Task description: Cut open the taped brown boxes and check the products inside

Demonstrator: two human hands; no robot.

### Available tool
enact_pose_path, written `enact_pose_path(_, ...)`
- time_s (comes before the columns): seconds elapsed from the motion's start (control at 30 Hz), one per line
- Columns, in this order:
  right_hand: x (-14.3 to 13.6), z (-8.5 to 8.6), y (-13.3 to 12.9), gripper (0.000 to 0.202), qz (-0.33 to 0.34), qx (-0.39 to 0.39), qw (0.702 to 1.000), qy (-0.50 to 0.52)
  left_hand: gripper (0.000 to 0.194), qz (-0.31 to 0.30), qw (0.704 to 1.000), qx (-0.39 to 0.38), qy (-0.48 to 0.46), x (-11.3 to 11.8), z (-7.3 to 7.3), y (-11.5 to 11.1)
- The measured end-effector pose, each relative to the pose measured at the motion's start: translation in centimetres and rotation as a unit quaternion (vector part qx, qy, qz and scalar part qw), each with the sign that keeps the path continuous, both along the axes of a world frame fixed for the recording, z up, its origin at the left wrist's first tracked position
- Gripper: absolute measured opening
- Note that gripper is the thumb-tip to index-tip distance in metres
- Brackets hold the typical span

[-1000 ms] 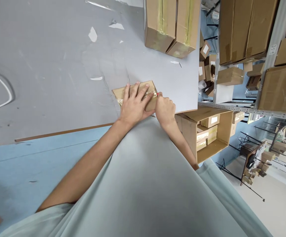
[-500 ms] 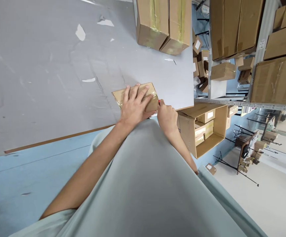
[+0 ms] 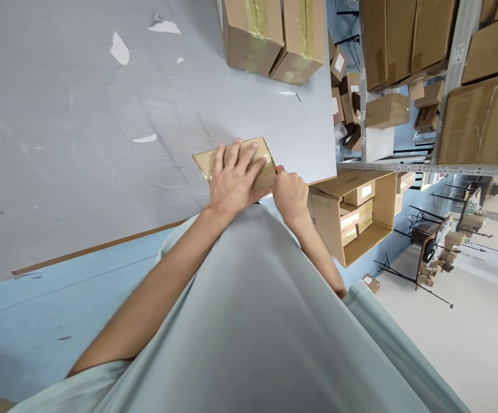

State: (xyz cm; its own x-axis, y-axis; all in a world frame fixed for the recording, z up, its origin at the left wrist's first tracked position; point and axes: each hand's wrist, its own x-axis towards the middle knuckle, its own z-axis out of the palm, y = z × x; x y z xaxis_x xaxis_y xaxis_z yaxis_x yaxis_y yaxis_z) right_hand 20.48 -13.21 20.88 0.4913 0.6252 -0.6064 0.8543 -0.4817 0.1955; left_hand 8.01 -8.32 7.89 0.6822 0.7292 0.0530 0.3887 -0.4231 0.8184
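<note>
A small brown cardboard box (image 3: 255,150) with clear tape lies on the grey table, close to its near edge. My left hand (image 3: 234,182) rests on top of it, fingers spread and flat, its thumb toward the near side. My right hand (image 3: 290,192) is closed at the box's right edge around a small red tool (image 3: 276,169). Only a bit of red shows above the fist, against the cardboard, so the tool's exact kind is hidden. The box is partly covered by my left hand.
Two taped cartons (image 3: 275,43) stand at the table's far side. Paper scraps (image 3: 120,49) lie on the grey tabletop (image 3: 59,143). Right of the table, an open carton (image 3: 326,221) holds smaller boxes; shelving (image 3: 455,57) with cartons rises beyond it.
The view has shifted slightly, so the surroundings sit a little differently in frame. Both hands keep their places at the box, the right still closed at its right edge.
</note>
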Motion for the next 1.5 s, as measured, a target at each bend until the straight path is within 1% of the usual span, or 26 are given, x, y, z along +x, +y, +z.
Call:
enact_pose_path(0.17, 0.3, -0.3, -1.6, 0.041, -0.018, -0.006, 1.000, 0.004, 0.071, -0.005, 1.000, 0.006, 0.012, 0.0, 0.0, -0.1)
enact_pose_path(0.27, 0.7, -0.3, -2.0, 0.040, -0.023, -0.004, 1.000, 0.013, 0.074, -0.007, 1.000, 0.001, 0.010, 0.0, 0.1, -0.1)
enact_pose_path(0.33, 0.8, 0.5, -2.1, 0.040, -0.017, -0.004, 0.999, 0.028, 0.076, -0.008, 1.000, -0.001, 0.013, -0.2, 0.1, 0.1)
enact_pose_path(0.4, 0.9, 2.0, -2.6, 0.039, -0.016, -0.003, 0.999, 0.048, 0.076, -0.014, 1.000, 0.002, 0.022, -0.6, 0.2, 0.3)
enact_pose_path(0.47, 1.3, 3.5, -3.6, 0.039, -0.028, 0.015, 0.997, 0.071, 0.076, -0.020, 0.999, 0.010, 0.038, -1.4, 0.4, 0.4)
enact_pose_path(0.5, 1.7, 3.9, -4.1, 0.039, -0.039, 0.035, 0.995, 0.079, 0.078, -0.020, 0.999, 0.015, 0.047, -1.9, 0.4, 0.4)
enact_pose_path(0.53, 2.4, 3.8, -4.6, 0.039, -0.053, 0.062, 0.993, 0.084, 0.081, -0.018, 0.998, 0.020, 0.057, -2.5, 0.4, 0.3)
enact_pose_path(0.57, 3.3, 3.2, -5.0, 0.039, -0.067, 0.096, 0.989, 0.087, 0.085, -0.016, 0.997, 0.024, 0.070, -3.2, 0.2, 0.3)
enact_pose_path(0.6, 4.4, 1.9, -5.2, 0.038, -0.083, 0.131, 0.983, 0.092, 0.089, -0.012, 0.996, 0.027, 0.084, -4.1, 0.0, 0.1)
enact_pose_path(0.63, 5.5, 0.1, -5.1, 0.038, -0.100, 0.166, 0.975, 0.103, 0.092, -0.007, 0.995, 0.029, 0.098, -5.2, -0.3, 0.0)
enact_pose_path(0.7, 7.4, -4.9, -4.1, 0.036, -0.148, 0.205, 0.952, 0.170, 0.096, 0.009, 0.992, 0.029, 0.122, -7.7, -1.3, -0.3)
enact_pose_path(0.77, 8.1, -10.3, -2.6, 0.034, -0.227, 0.215, 0.911, 0.269, 0.102, 0.034, 0.991, 0.030, 0.128, -10.8, -2.3, -0.6)
enact_pose_path(0.8, 7.9, -12.8, -1.8, 0.035, -0.262, 0.214, 0.888, 0.311, 0.107, 0.048, 0.990, 0.030, 0.125, -12.4, -2.7, -0.8)
enact_pose_path(0.83, 7.5, -14.8, -1.1, 0.039, -0.293, 0.215, 0.865, 0.346, 0.110, 0.062, 0.990, 0.030, 0.122, -14.0, -2.9, -1.1)
enact_pose_path(0.87, 6.8, -16.4, -0.5, 0.043, -0.313, 0.216, 0.845, 0.376, 0.112, 0.077, 0.989, 0.029, 0.120, -15.5, -3.0, -1.5)
enact_pose_path(0.9, 6.0, -17.4, -0.1, 0.047, -0.323, 0.218, 0.829, 0.401, 0.113, 0.093, 0.988, 0.026, 0.120, -16.9, -3.0, -2.0)
enact_pose_path(0.93, 5.1, -18.1, 0.2, 0.050, -0.326, 0.222, 0.817, 0.420, 0.113, 0.111, 0.986, 0.022, 0.123, -18.1, -2.8, -2.6)
enact_pose_path(0.97, 4.3, -18.3, 0.3, 0.052, -0.324, 0.224, 0.810, 0.435, 0.111, 0.133, 0.983, 0.016, 0.124, -19.0, -2.6, -3.3)
enact_pose_path(1.0, 3.6, -18.3, 0.4, 0.052, -0.318, 0.225, 0.806, 0.446, 0.110, 0.160, 0.980, 0.012, 0.121, -19.7, -2.2, -4.0)
enact_pose_path(1.07, 2.5, -17.8, 0.3, 0.052, -0.302, 0.226, 0.805, 0.459, 0.103, 0.227, 0.968, 0.000, 0.102, -20.4, -1.7, -5.3)
enact_pose_path(1.13, 1.9, -17.0, 0.1, 0.052, -0.277, 0.235, 0.811, 0.460, 0.093, 0.295, 0.952, -0.019, 0.082, -20.2, -1.6, -5.9)
enact_pose_path(1.2, 1.8, -16.1, -0.1, 0.051, -0.249, 0.254, 0.822, 0.444, 0.083, 0.337, 0.938, -0.046, 0.066, -19.6, -2.0, -5.7)
enact_pose_path(1.27, 2.0, -15.1, -0.1, 0.050, -0.229, 0.271, 0.839, 0.413, 0.076, 0.351, 0.933, -0.073, 0.040, -18.8, -3.1, -4.9)
enact_pose_path(1.33, 2.4, -14.1, 0.1, 0.049, -0.214, 0.282, 0.856, 0.377, 0.070, 0.349, 0.931, -0.101, 0.013, -17.9, -4.5, -3.7)
enact_pose_path(1.43, 3.0, -13.0, 0.8, 0.047, -0.198, 0.276, 0.881, 0.328, 0.064, 0.330, 0.932, -0.145, -0.014, -16.8, -6.6, -2.1)
enact_pose_path(1.5, 3.4, -12.4, 1.5, 0.048, -0.181, 0.263, 0.899, 0.299, 0.064, 0.313, 0.935, -0.167, -0.029, -16.6, -7.6, -1.3)
